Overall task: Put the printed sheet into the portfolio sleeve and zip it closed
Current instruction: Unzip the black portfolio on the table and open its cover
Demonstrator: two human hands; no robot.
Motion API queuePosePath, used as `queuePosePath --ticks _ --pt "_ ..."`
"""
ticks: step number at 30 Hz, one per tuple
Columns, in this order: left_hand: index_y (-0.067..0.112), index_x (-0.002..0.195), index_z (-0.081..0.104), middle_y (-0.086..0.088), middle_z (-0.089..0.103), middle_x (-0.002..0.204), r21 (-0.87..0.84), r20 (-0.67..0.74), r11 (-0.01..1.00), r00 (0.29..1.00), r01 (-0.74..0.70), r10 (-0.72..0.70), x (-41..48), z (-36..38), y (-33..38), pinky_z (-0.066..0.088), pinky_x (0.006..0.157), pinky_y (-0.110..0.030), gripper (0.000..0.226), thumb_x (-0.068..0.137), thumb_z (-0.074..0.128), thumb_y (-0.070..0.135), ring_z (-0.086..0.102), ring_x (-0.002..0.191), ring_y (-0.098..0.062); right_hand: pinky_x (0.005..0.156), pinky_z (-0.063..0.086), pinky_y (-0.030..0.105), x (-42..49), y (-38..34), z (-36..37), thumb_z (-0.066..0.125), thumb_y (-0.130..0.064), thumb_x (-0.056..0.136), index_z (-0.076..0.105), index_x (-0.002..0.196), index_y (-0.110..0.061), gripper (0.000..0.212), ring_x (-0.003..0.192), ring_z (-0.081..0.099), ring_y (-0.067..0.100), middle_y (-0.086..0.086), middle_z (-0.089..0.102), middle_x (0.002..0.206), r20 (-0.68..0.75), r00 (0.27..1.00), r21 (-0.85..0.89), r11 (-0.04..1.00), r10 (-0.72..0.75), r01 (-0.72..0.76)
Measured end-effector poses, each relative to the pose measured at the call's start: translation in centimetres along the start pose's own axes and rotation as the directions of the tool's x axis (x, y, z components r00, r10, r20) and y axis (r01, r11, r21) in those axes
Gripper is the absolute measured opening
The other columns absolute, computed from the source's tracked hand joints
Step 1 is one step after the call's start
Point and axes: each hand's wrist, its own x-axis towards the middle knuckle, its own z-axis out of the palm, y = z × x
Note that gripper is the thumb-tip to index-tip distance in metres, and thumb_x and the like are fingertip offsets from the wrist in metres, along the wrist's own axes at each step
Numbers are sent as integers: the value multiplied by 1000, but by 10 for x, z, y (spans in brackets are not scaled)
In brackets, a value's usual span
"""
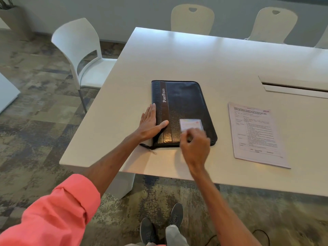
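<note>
A: Shoes [160,226], grey, on patterned carpet at the frame's near edge; a pink sleeve [58,215] is rolled up on the left arm.

B: Hands?

A: Right hand [194,145] hovers over the near right corner of the portfolio [184,103], blurred. Fingers curled inward; cannot tell whether they grip anything. Left hand [150,123] lies flat, fingers straight and together along the portfolio's left edge, thumb resting on the cover.

B: Portfolio state?

A: Black, closed, lying flat near the surface's [177,57] near left corner. "PortFolio" printed on a brown stripe. A clear card pocket [190,124] sits on the cover, partly behind the right hand. Zipper pull [148,147] trails off the near left corner onto the surface.

B: Printed sheet?

A: Printed sheet [257,134] lies flat on the surface, right of the portfolio, apart from it, outside.

B: Beyond?

A: Slot [292,85] in the surface far right. White chair [83,54] at the left side; further chairs along the far edge.
</note>
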Motion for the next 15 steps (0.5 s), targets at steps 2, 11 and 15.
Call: queuePosePath --ticks 2,11,15 --pt "15 173 -16 -6 -18 182 -21 -12 1000 1000 4 -4 4 2 6 -10 135 -41 103 109 52 59 -17 168 -21 86 40 33 30 18 -10 70 -20 100 72 103 -18 4 93 57 13 1 73 102 -17 997 -43 997 69 -70" --pt "10 170 -21 -17 -36 174 36 6 999 1000 16 -16 15 21 23 -15 134 -45 107 109 54 55 -32 163 -30 107 49 50 86 65 -24 68 -30 100 59 144 -8 50 131 55 36 17 59 141 193 924 -266 924 330 -274" --pt "10 170 -23 -17 -38 173 63 51 998 999 6 -10 22 25 31 -15 133 -45 107 109 54 55 -34 163 -30 100 51 48 94 70 -27 67 -29 100 66 132 -4 41 124 58 36 18 62 130 133 925 -249 915 356 -317"
